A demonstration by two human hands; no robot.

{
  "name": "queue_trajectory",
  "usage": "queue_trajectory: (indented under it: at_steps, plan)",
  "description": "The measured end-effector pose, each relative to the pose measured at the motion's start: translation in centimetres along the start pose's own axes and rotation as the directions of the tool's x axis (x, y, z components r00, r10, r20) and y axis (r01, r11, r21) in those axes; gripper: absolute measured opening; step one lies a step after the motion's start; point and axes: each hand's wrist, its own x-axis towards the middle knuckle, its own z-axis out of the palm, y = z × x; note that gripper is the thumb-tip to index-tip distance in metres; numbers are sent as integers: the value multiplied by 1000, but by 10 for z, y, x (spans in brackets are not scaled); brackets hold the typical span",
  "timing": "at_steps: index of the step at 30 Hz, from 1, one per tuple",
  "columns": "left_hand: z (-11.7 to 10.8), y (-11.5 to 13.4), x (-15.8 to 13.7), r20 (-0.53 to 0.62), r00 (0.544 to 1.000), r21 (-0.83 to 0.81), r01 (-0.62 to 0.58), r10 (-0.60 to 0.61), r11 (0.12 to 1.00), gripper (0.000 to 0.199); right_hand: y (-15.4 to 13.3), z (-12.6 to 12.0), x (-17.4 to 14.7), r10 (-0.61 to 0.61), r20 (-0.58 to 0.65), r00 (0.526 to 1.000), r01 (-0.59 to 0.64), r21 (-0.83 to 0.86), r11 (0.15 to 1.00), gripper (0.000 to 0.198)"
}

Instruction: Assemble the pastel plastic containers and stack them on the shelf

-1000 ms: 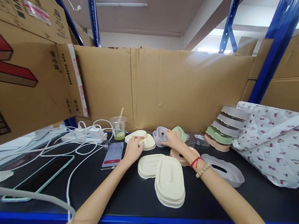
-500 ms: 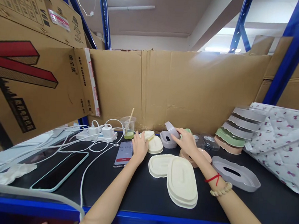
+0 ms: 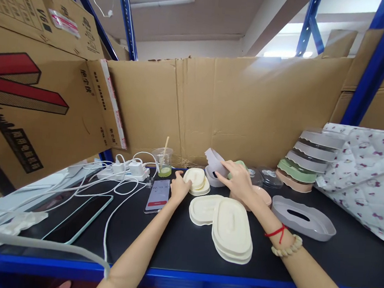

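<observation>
My left hand (image 3: 179, 187) is beside a small stack of cream lids (image 3: 194, 176), thumb and fingers apart, the thumb at the stack's near edge. My right hand (image 3: 238, 180) pinches a small light-grey plastic piece with a wavy edge (image 3: 214, 160) and holds it tilted. Just under it stands a similar grey piece (image 3: 212, 178). Larger cream oval lids (image 3: 233, 226) lie in front, overlapping another cream lid (image 3: 201, 209). Partly hidden by my right hand and forearm are pink pieces (image 3: 263, 196) and a green one (image 3: 243, 164).
A phone with a lit screen (image 3: 158, 195), a plastic cup of green liquid (image 3: 164, 170), white cables (image 3: 124, 187) and another phone (image 3: 80, 221) are at left. To the right lie a grey oval tray (image 3: 316, 224), stacked wavy trays (image 3: 295, 171) and a patterned bag (image 3: 367, 177).
My left hand has let go of the top small cream lid, which now lies more squarely on the stack. My right hand still holds the grey piece, turned slightly. The view has shifted a little.
</observation>
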Motion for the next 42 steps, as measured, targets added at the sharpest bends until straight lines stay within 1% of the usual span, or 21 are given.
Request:
queue_trajectory:
  at_steps: [3,5,7,9,11,13,16,18,20,22,23,24,26,27,28,30,32,33,35,38,42]
  plan:
    - [-7,5,2,-34,998,-209,51,-60,976,52,-3,-1,-1,-50,64,997,51,1,999,33]
    - [-9,9,2,-25,993,-428,94,-115,899,47,-6,0,-2,-95,79,992,93,20,995,32]
    - [-7,13,-3,70,993,-656,121,-100,745,36,-11,0,-4,-149,78,986,146,39,988,32]
    - [-5,18,-10,194,981,-819,165,-6,550,27,-16,0,-5,-206,87,975,202,50,978,31]
    - [-3,23,-19,263,963,-900,223,60,374,25,-21,-1,-5,-250,107,962,246,56,968,31]
    - [-4,28,-25,272,962,-935,258,24,244,27,-25,-2,-5,-276,121,953,271,58,961,32]
    - [-8,34,-30,253,963,-960,262,-95,98,26,-27,-5,-5,-294,128,947,288,64,956,31]
    - [-12,36,-30,239,965,-968,245,-105,47,19,-29,-6,-5,-307,145,940,298,84,951,29]
    - [-15,37,-31,225,973,-973,227,-49,49,19,-31,-5,-6,-329,180,927,309,131,942,27]
    - [-15,36,-32,217,976,-972,216,9,92,25,-33,-2,-8,-334,205,920,294,204,934,26]
    - [-15,35,-32,213,977,-971,208,27,118,30,-34,0,-8,-309,195,931,259,244,935,27]
    - [-15,34,-33,206,978,-970,199,40,143,35,-33,2,-8,-253,165,953,200,285,938,33]
    - [-14,33,-34,187,980,-968,172,68,184,42,-31,6,-6,-26,61,998,0,389,921,54]
    - [-14,33,-35,178,980,-968,158,85,197,43,-29,8,-4,130,19,991,-124,466,876,64]
    - [-14,33,-35,170,980,-968,146,102,206,44,-27,9,-1,283,15,959,-243,558,793,71]
    - [-14,34,-37,159,977,-966,125,139,227,47,-24,10,3,477,145,867,-421,727,543,72]
    - [-14,35,-39,109,979,-963,61,172,262,47,-22,8,7,511,313,800,-508,807,301,66]
    - [-14,35,-39,66,980,-958,9,189,288,45,-22,7,8,504,359,786,-518,827,219,62]
    - [-16,36,-39,1,974,-931,-81,225,355,39,-23,3,9,512,363,779,-486,865,125,56]
    - [-21,36,-38,45,962,-894,-81,269,440,37,-26,0,9,523,330,786,-426,902,72,54]
    - [-24,36,-40,45,967,-896,-72,250,438,39,-28,2,9,499,322,805,-425,899,105,50]
